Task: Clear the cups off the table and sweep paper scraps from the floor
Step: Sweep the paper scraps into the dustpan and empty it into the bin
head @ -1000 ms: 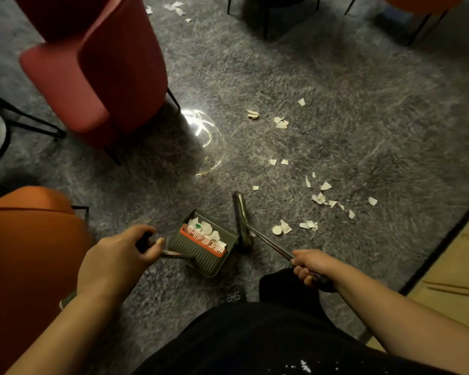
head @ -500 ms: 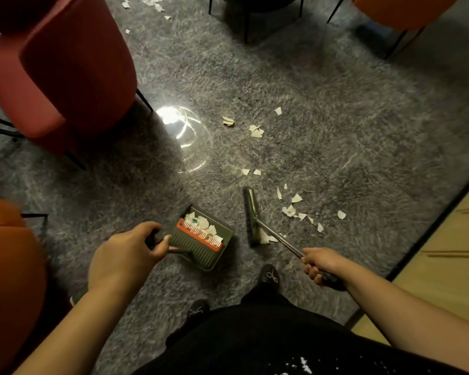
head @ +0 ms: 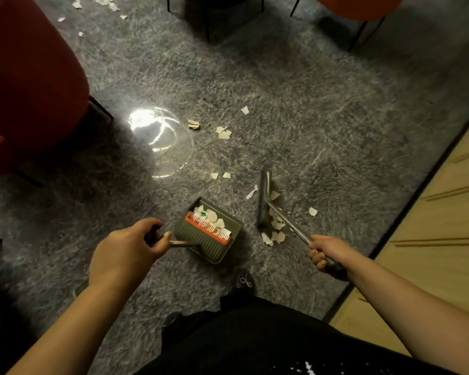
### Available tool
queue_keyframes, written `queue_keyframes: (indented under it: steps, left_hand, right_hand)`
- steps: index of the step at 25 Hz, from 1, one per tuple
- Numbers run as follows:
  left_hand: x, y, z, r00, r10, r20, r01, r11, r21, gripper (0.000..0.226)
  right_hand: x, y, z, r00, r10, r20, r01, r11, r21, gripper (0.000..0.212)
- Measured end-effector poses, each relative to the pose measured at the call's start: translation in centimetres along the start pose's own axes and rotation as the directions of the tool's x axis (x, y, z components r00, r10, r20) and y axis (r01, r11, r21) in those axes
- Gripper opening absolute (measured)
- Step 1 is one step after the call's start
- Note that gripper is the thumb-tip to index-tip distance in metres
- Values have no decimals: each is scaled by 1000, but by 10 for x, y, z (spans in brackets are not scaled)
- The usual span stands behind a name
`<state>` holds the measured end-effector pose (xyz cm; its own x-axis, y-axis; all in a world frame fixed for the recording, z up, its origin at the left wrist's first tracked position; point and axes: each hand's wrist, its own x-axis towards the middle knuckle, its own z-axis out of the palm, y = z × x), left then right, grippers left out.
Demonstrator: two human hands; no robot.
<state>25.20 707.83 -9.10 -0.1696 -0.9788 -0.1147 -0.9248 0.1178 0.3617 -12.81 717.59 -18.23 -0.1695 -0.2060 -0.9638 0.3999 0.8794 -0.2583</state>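
A: Scraps (head: 273,230)? Featherlight, flimsy, they cling to the carpet (head: 322,125). Drag them with the broom (head: 266,197), don't pinch.
B: Hands?
A: Left hand (head: 125,249) grips the dustpan (head: 210,230) handle, right hand (head: 326,253) grips the broom shaft.
B: Change?
A: Broom head swung out right, now past the pile beside the dustpan.

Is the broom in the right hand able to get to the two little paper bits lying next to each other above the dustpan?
Probably yes. The right hand holds the broom, and only bare carpet lies between its head and the two scraps.
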Motion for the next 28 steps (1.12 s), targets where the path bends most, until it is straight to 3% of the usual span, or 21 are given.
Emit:
queue_keyframes:
  steps: [4,8,12,16,20,25,28]
  left_hand:
    - [15,25,17,980,166,110,-171,984,42,34]
    - [33,54,39,932,307,190,-328,941,87,33]
    - [52,83,60,874,417,251,-456,881,124,31]
    - [76,106,74,798,498,339,-565,814,135,31]
    - [97,117,74,752,542,375,-613,785,93,31]
    - [100,101,71,741,567,360,-629,774,74,26]
    - [100,98,76,740,568,359,-635,766,97,24]
  right_hand:
    - [-16,6,-12,997,-74,-22,74,997,27,47]
    - [-30,18,-21,983,-158,-91,160,987,19,57]
    - [-43,29,-39,977,-156,-146,177,974,140,62]
    - [-54,53,-49,971,-138,-197,184,953,240,53]
    - [-61,81,-41,961,-105,-255,177,943,280,49]
    - [-49,95,-36,958,-71,-277,159,937,311,49]
    - [-28,95,-35,949,-75,-306,142,969,202,49]
